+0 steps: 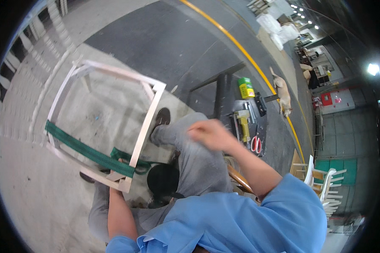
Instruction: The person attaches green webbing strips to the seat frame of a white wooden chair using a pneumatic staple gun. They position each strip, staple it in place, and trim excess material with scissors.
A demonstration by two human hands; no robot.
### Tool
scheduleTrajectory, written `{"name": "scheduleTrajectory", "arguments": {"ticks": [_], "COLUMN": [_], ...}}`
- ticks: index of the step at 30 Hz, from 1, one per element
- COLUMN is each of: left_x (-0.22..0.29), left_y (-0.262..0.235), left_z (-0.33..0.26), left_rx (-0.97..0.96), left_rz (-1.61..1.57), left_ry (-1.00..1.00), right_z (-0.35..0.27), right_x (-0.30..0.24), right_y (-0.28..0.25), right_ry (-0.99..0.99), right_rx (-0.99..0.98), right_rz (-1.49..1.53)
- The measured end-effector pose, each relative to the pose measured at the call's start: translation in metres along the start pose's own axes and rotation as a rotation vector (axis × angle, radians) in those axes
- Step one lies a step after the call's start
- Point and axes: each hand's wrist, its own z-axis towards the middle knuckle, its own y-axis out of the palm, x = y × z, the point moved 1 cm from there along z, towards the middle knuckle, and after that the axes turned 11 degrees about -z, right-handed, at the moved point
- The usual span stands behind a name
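A pale wooden seat frame stands tilted in front of me on the left. Dark green webbing stretches across its near part from one side rail to the other. Beneath that strap, near the frame's close corner, is my left hand. Bits of its fingers show on both sides of the webbing, closed about it; the rest is hidden. A loose loop of webbing hangs beside the corner. My right hand is over my right thigh, away from the frame. Motion blurs its curled fingers, so I cannot tell what they hold.
On a dark stool to the right lie a yellowish staple gun, red-handled scissors and a green-yellow box. Pale turned spindles stand at left. A dog lies by the yellow line; white chairs are stacked at right.
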Motion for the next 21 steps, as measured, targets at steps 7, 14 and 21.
{"name": "scheduleTrajectory", "arguments": {"ticks": [7,14,21], "left_x": [0.016,0.014,0.008], "left_y": [0.015,-0.007,0.004], "left_z": [-0.004,-0.009,0.027], "left_rx": [-0.103,-0.012,-0.207], "left_rz": [0.594,1.151,1.978], "left_ry": [0.196,0.467,0.677], "right_z": [-0.081,-0.075,-0.023], "right_x": [0.177,0.199,0.044], "right_y": [-0.126,-0.106,-0.121], "right_ry": [1.134,0.992,0.305], "right_rx": [0.087,0.349,0.286], "right_rz": [-0.538,-0.147,-0.188]}}
